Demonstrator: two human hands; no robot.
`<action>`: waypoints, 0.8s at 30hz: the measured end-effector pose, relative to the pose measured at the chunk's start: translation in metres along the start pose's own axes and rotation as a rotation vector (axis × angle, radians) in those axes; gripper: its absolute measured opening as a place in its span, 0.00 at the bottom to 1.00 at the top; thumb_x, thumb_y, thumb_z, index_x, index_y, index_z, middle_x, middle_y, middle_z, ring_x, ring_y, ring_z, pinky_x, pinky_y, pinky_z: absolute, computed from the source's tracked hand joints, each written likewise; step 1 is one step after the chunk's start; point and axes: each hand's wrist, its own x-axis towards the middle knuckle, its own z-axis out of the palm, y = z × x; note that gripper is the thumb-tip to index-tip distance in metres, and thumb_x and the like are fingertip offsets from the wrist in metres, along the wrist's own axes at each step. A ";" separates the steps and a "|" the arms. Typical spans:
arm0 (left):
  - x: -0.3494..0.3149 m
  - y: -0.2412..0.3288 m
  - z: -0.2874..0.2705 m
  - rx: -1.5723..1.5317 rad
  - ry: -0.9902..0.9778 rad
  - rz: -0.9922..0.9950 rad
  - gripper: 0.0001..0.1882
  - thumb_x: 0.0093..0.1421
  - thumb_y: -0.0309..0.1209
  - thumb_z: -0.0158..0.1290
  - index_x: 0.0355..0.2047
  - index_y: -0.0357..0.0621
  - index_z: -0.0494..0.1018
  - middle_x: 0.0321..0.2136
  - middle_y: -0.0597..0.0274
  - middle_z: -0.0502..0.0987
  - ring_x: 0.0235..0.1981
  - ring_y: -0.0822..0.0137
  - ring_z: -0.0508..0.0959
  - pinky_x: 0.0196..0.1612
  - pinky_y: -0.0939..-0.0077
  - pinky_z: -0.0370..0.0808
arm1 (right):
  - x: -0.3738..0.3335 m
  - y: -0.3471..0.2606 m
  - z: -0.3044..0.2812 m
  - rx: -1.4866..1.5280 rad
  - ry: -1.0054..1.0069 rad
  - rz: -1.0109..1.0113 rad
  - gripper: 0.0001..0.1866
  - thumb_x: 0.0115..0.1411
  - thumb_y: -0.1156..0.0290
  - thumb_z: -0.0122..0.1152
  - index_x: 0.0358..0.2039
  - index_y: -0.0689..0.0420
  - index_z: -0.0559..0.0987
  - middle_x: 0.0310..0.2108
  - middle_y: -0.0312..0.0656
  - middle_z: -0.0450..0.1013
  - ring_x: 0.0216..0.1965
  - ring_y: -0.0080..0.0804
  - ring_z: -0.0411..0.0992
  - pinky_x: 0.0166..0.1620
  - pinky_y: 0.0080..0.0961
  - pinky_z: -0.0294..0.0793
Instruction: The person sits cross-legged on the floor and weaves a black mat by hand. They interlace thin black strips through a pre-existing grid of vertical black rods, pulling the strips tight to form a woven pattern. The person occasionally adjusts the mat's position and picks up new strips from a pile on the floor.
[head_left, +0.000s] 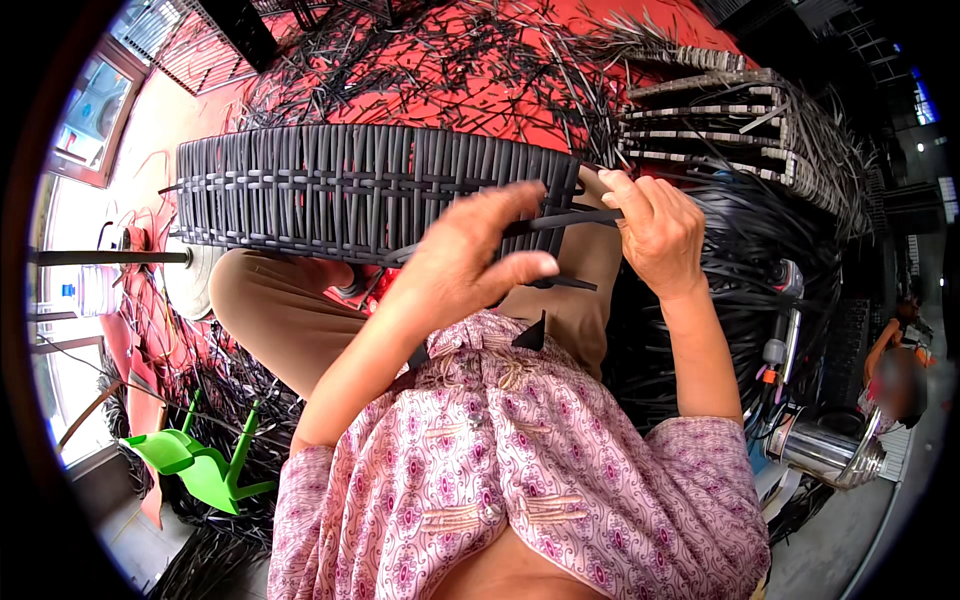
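Across my knees lies a long panel woven from dark grey plastic strips [300,190], its near edge against my thighs. My right hand [660,225] is closed in a pinch beside the panel's right end, gripping a flat black strip [580,217]. That strip runs leftward to my left hand [465,255], which is slightly blurred. Thumb and fingers of the left hand are spread apart over the panel's right part, near the strip. Whether they touch it I cannot tell. A pointed black strip end sticks out just below the panel.
Cut dark strips [440,75] litter the red floor beyond the panel. Stacked woven frames [700,125] stand at the far right, above a heap of black strips [745,230]. A green plastic chair [215,470] is at the left, a shiny metal container [825,447] at the right.
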 end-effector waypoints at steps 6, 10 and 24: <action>-0.016 -0.016 0.009 -0.830 -0.288 -0.562 0.12 0.70 0.38 0.56 0.38 0.42 0.80 0.21 0.74 0.68 0.25 0.82 0.67 0.27 0.83 0.64 | -0.021 0.018 -0.037 -0.106 -0.048 0.029 0.13 0.55 0.71 0.70 0.42 0.52 0.81 0.21 0.35 0.64 0.23 0.34 0.69 0.28 0.32 0.69; -0.011 -0.016 0.012 -0.703 -0.427 -0.488 0.16 0.72 0.41 0.52 0.40 0.41 0.80 0.24 0.75 0.68 0.27 0.81 0.68 0.29 0.83 0.65 | -0.040 0.009 -0.062 -0.045 -0.210 0.154 0.13 0.54 0.73 0.70 0.41 0.52 0.81 0.24 0.36 0.68 0.25 0.36 0.72 0.29 0.34 0.71; -0.021 -0.017 0.016 0.296 -0.326 0.227 0.05 0.55 0.32 0.63 0.29 0.46 0.80 0.27 0.63 0.79 0.28 0.57 0.81 0.32 0.65 0.78 | -0.070 -0.076 -0.014 0.904 -0.483 0.773 0.13 0.65 0.69 0.63 0.47 0.61 0.81 0.23 0.48 0.76 0.22 0.29 0.76 0.29 0.28 0.75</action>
